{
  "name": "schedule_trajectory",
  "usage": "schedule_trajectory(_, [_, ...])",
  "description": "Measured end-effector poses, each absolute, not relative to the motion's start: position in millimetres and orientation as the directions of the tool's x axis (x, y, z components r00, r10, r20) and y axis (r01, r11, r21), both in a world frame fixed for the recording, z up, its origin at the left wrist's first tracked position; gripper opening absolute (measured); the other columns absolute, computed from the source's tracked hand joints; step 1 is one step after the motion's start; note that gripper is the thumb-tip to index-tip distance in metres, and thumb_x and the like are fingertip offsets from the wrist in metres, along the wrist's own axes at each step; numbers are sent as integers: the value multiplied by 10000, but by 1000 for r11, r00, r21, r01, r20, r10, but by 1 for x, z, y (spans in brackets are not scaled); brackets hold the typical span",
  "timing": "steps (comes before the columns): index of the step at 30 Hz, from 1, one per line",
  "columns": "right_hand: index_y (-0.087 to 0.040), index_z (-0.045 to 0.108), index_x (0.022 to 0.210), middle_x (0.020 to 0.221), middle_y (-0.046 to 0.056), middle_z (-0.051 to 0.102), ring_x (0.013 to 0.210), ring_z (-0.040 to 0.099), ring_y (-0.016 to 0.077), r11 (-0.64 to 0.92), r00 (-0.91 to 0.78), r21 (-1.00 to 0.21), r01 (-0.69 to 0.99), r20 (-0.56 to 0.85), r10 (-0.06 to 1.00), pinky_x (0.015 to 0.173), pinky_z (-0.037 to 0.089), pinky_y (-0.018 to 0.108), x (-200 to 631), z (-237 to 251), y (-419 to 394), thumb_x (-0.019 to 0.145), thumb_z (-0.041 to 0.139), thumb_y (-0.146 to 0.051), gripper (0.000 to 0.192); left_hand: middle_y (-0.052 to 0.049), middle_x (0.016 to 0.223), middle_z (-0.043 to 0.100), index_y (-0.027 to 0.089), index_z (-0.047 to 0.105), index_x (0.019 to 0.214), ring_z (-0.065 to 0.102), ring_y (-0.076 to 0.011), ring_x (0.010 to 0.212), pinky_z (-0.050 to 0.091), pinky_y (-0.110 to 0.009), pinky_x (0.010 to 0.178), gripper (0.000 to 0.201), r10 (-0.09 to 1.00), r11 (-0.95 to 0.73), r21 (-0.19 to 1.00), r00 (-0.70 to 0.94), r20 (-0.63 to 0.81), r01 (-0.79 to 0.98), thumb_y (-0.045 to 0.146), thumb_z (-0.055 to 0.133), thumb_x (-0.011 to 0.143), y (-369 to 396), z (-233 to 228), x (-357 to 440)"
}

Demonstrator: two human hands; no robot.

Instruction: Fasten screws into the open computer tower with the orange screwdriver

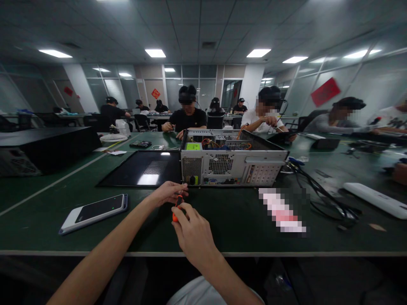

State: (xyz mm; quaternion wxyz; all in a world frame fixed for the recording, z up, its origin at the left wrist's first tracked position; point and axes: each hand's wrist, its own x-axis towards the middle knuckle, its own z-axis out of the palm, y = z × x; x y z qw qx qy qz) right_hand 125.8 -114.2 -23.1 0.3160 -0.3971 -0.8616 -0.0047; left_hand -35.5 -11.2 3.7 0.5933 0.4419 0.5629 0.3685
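Head view shows my right hand (192, 231) gripping the orange handle of a screwdriver (177, 208), while my left hand (168, 192) pinches its shaft near the tip. I hold it just in front of the open computer case (229, 163), near the lower left corner of the back panel. A phone (95, 211) lies to the left on the green table (238, 220).
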Motion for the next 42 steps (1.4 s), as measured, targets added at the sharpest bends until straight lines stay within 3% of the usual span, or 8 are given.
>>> schedule_trajectory(7, [-195, 605, 1213, 1266, 100, 607, 1012, 624, 192, 727, -501, -226, 648, 592, 631, 844, 539, 315, 127, -25, -113, 962, 497, -153, 276, -78, 802, 730, 101, 724, 901, 605, -106, 541, 454, -210, 507, 488, 939, 331, 932, 52, -341, 150, 500, 836, 642, -9, -1, -38])
schedule_trajectory(10, [-229, 585, 1271, 1372, 113, 520, 1072, 609, 213, 721, -503, -234, 653, 578, 643, 845, 549, 332, 128, -24, -114, 955, 485, -148, 342, -43, 705, 692, 102, 721, 875, 569, -92, 497, 447, -204, 491, 459, 945, 317, 939, 40, -324, 131, 483, 835, 647, -9, -1, -38])
schedule_trajectory(16, [-236, 530, 1308, 1352, 121, 504, 1022, 621, 216, 703, -495, -260, 662, 553, 671, 817, 569, 361, 127, -19, -116, 933, 577, -232, 378, -38, 720, 689, 105, 699, 818, 556, -80, 462, 448, -207, 467, 349, 951, 299, 949, 47, -305, 99, 388, 842, 672, -8, -2, -36])
schedule_trajectory(24, [-202, 591, 993, 965, 36, 627, 812, 657, 195, 586, -383, -298, 753, 526, 759, 651, 539, 294, 123, -25, -113, 856, 728, -286, 211, -61, 812, 715, 116, 691, 892, 665, -140, 562, 534, -244, 543, 211, 945, 316, 945, 58, -321, 79, 311, 720, 815, -10, 1, -31])
schedule_trajectory(28, [-208, 591, 1078, 967, 25, 652, 798, 668, 175, 616, -403, -269, 741, 555, 728, 618, 506, 255, 124, -26, -115, 845, 744, -237, 280, -62, 774, 710, 121, 695, 924, 650, -145, 524, 522, -250, 508, 332, 958, 272, 939, 30, -285, 210, 439, 700, 826, -10, -1, -32])
schedule_trajectory(32, [-203, 566, 1205, 1040, 54, 671, 865, 667, 176, 646, -384, -248, 721, 633, 672, 695, 530, 266, 127, -30, -116, 868, 706, -174, 366, -16, 612, 638, 127, 672, 823, 600, -126, 463, 494, -226, 460, 437, 978, 199, 936, 7, -210, 291, 556, 728, 761, -6, -7, -37])
schedule_trajectory(38, [-176, 637, 1090, 1097, 72, 689, 1030, 614, 182, 763, -434, -232, 603, 707, 558, 907, 528, 311, 127, -36, -111, 932, 556, -84, 200, 1, 532, 606, 156, 603, 702, 569, -112, 445, 491, -216, 455, 387, 988, 153, 952, -23, -152, 265, 504, 768, 740, -3, -10, -37])
schedule_trajectory(42, [-182, 659, 1052, 1157, 79, 672, 1104, 575, 197, 793, -468, -201, 576, 714, 520, 960, 511, 333, 127, -32, -110, 944, 516, -83, 205, 12, 523, 585, 147, 593, 665, 538, -90, 430, 462, -198, 440, 350, 987, 159, 966, -32, -156, 202, 433, 774, 756, -4, -8, -34])
